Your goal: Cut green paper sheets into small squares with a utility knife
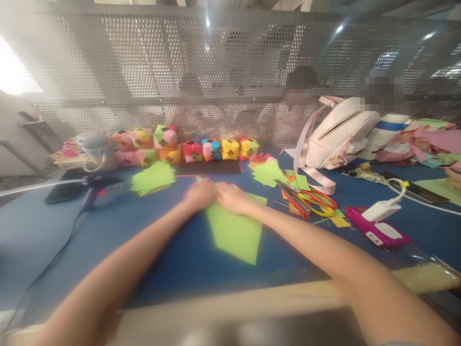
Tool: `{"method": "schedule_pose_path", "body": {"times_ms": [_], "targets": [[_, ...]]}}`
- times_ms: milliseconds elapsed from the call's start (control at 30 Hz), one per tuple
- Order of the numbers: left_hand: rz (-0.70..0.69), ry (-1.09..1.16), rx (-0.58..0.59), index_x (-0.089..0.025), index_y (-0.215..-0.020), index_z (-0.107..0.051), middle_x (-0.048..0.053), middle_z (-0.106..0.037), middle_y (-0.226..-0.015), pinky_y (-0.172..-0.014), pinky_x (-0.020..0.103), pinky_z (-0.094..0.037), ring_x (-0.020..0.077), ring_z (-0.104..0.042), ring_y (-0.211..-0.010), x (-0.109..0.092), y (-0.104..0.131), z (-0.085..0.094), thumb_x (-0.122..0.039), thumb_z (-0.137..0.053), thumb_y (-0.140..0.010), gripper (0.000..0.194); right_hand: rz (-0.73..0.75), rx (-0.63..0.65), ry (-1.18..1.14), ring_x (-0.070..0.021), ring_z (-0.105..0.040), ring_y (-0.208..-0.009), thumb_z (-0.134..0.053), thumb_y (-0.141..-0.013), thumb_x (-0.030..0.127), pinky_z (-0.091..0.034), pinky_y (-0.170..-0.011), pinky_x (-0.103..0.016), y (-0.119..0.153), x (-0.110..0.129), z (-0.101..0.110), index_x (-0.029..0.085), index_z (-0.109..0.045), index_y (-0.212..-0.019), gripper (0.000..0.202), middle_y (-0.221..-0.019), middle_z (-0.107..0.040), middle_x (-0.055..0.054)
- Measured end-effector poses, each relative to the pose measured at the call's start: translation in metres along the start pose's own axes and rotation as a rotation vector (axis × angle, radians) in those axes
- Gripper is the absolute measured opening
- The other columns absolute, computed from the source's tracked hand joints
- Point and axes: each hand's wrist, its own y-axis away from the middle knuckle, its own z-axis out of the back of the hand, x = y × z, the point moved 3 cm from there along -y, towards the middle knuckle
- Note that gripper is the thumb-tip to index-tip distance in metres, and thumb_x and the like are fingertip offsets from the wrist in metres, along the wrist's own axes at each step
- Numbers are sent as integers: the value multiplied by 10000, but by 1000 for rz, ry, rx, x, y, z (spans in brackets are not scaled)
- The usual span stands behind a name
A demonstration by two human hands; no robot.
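Note:
A sheet of light green paper (236,228) lies at an angle on the blue tabletop in front of me. Both my hands meet at its far edge. My left hand (201,193) touches the upper left corner; motion smears its fingers, so their pose is unclear. Against it, my right hand (233,197) rests on the top of the sheet with its fingers stretched out fairly flat. A stack of green paper (154,178) sits to the left of my hands. More green sheets (267,172) lie to their right, by scissors with red and yellow handles (317,202).
Folded paper balls (230,149) line the back, before a perforated metal screen (144,57) with people behind. At left are a glue gun (94,185) and its cord. A pale backpack (338,134), a tumbler (387,132) and a magenta power strip (378,228) stand right.

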Motion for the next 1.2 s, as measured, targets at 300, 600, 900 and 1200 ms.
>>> {"method": "schedule_pose_path", "body": {"times_ms": [300,600,900,1200], "targets": [[112,39,61,-209,-1447,-391,201,-293,-1535,-1106,541,-223,351,-236,-1434,11,1,6,-535,-274,-936,617,-209,72,3,-236,-43,-1479,-191,-918,610,-76,-1185,-408,46,-28,12,37,-158,-1520,832,-1597,-76,-136],[164,65,51,-239,-1449,-388,169,-228,-1571,-1118,570,-172,370,-147,-1455,16,1,14,-604,-264,-915,659,-318,82,53,-231,-31,-1479,-156,-904,646,-65,-1187,-399,96,-56,22,47,-154,-1524,862,-1603,-53,-113],[153,42,60,-190,-1371,-470,148,-401,-1493,-1104,588,-222,335,-307,-1401,27,-6,17,-533,-274,-941,584,-359,20,208,-302,-196,-1451,-204,-936,590,-91,-1172,-467,100,-50,26,-11,-296,-1469,809,-1556,-246,-199],[50,116,-142,-146,-1385,-439,127,-329,-1539,-1159,421,-232,270,-257,-1435,8,16,37,-446,-307,-968,530,-185,-188,243,-281,-258,-1431,-266,-973,456,-179,-1152,-447,109,-54,48,57,-371,-1442,624,-1545,-301,-175]]}}
